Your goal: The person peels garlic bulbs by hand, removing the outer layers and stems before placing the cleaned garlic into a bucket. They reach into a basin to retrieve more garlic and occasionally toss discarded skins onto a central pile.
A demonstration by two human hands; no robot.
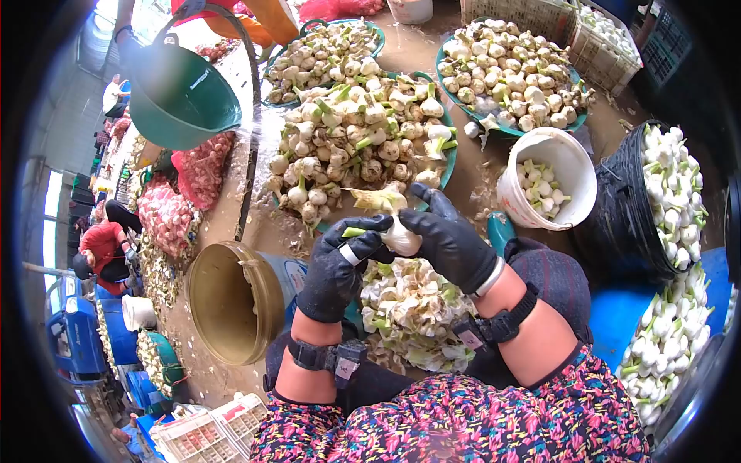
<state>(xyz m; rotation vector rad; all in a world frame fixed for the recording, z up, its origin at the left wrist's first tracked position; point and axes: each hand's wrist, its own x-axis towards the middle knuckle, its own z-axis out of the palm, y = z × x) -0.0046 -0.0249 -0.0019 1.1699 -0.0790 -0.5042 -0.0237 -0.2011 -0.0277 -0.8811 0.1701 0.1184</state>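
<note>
A garlic bulb (400, 238) with a short green stem is held between my two gloved hands, above a heap of peeled-off garlic skins (417, 309) near my lap. My left hand (342, 266), in a black glove, is closed with its fingers at the stem side of the bulb. From the other side, my right hand (455, 243), also gloved in black, grips the bulb between thumb and fingers. Loose dry husk (377, 199) sticks out above the bulb. Just beyond it lies a green tub (448, 166) piled with untrimmed garlic bulbs.
On the right stand a white bucket (513, 185) part filled with peeled bulbs and a black bucket (610, 193) of white garlic. An open yellowish bucket (199, 309) lies to the left. Further back, another person's arm holds a green basin (185, 131). Pink net sacks (166, 220) lie beyond.
</note>
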